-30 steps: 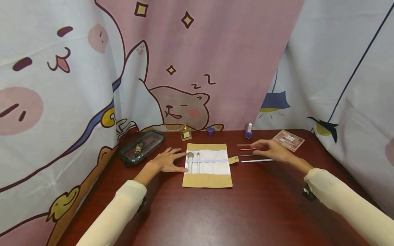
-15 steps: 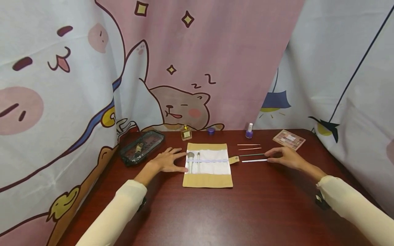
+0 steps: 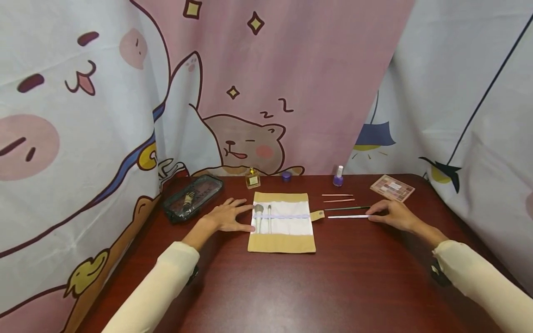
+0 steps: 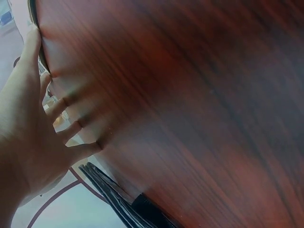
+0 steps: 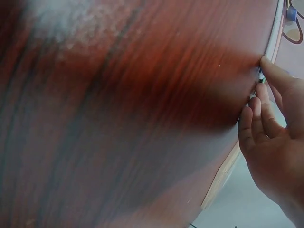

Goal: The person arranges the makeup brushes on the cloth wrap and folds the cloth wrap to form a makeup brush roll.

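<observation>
My left hand [image 3: 225, 218] lies with spread fingers on the table, thumb and index fingertip at the left edge of an unrolled tan and white brush roll [image 3: 281, 244]. Tucked under the roll's elastic are a fluffy makeup brush [image 3: 258, 212] and a thinner brush [image 3: 269, 223]. To the right, the thumb and fingers of my right hand [image 3: 395, 216] pinch the right end of a thin white stick [image 3: 347, 217]. A dark green stick [image 3: 343, 208] lies just behind it. The right wrist view shows that hand [image 5: 278, 128] low at the table, its fingertips partly hiding the stick.
Farther back lie two thin pinkish sticks [image 3: 338, 200]. Along the rear stand a perfume bottle [image 3: 252, 179], a small purple jar [image 3: 286, 176] and purple nail polish [image 3: 338, 178]. An eyeshadow palette [image 3: 393, 188] lies right; a clear black-trimmed pouch [image 3: 193, 198] lies left.
My right hand has moved right and nearer, from above the sticks to the white stick's right end, uncovering the pinkish and green sticks. The left hand stays in place.
</observation>
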